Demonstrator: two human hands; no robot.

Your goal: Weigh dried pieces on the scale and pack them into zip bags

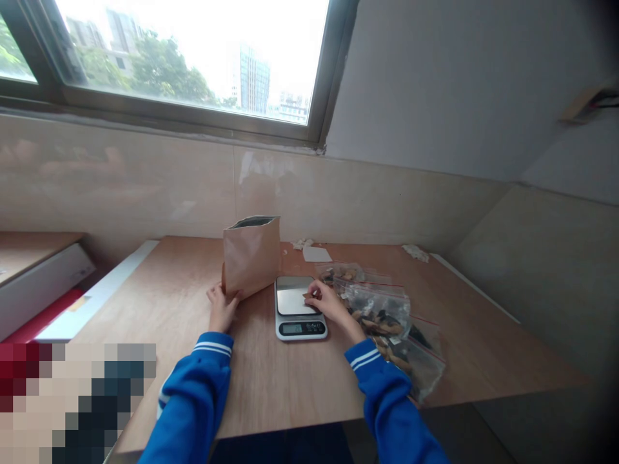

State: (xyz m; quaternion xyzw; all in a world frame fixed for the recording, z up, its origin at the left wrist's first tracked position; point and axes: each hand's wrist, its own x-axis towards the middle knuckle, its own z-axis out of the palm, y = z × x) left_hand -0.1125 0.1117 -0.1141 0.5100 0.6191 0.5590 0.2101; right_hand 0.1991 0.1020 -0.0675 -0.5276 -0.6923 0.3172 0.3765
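A brown kraft paper pouch stands upright with its top open, showing a dark grey inside. At its lower left corner, my left hand grips the pouch between thumb and fingers. A kitchen scale with a shiny plate and a small display sits to the right of the pouch. Over the right part of the plate, my right hand pinches a small reddish-brown dried piece; whether the piece touches the plate I cannot tell. Clear zip bags holding brown and dark dried pieces lie beside my right hand.
The wooden table runs back to a tiled wall under a window. A white paper and crumpled white scraps lie near its back edge. Another surface stands at the left, and a pixelated patch covers the lower left corner.
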